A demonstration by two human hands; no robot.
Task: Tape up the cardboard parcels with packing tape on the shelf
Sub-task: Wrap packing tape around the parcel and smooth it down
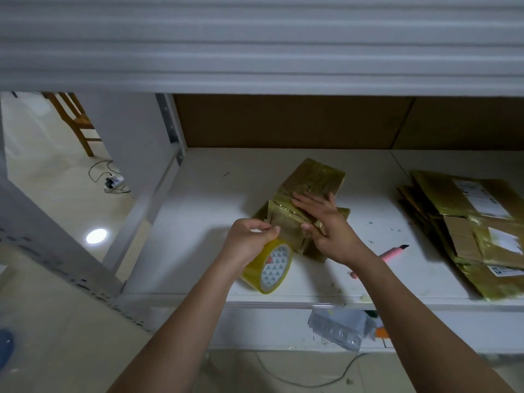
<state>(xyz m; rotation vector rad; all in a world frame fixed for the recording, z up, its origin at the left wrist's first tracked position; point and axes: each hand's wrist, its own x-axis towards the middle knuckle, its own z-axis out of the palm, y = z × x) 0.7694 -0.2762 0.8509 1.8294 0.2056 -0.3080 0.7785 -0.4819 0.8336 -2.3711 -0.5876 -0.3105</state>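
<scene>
Head view, nearest first: two bare forearms reach up from the bottom edge to the white shelf (198, 199). One grey plastic bag (338, 326) hangs below the shelf's front lip. On the near part of the shelf, the left hand (249, 239) curls its fingers round one roll of yellowish clear packing tape (269, 266), thumb and fingertips pinched together at the top of the roll, right against the parcel's near corner. Right of it, one pink utility knife (392, 253) lies flat, partly hidden by the right forearm. Just beyond the roll, the right hand (323, 222) lies with straight, spread fingers pressed on one brown cardboard parcel wrapped in glossy tape (309, 180) at mid-shelf. Well to the right sits one pile of flat taped cardboard parcels (467, 225) with white labels; their number cannot be counted. Far left, on the floor, stands one wooden chair (76, 120).
</scene>
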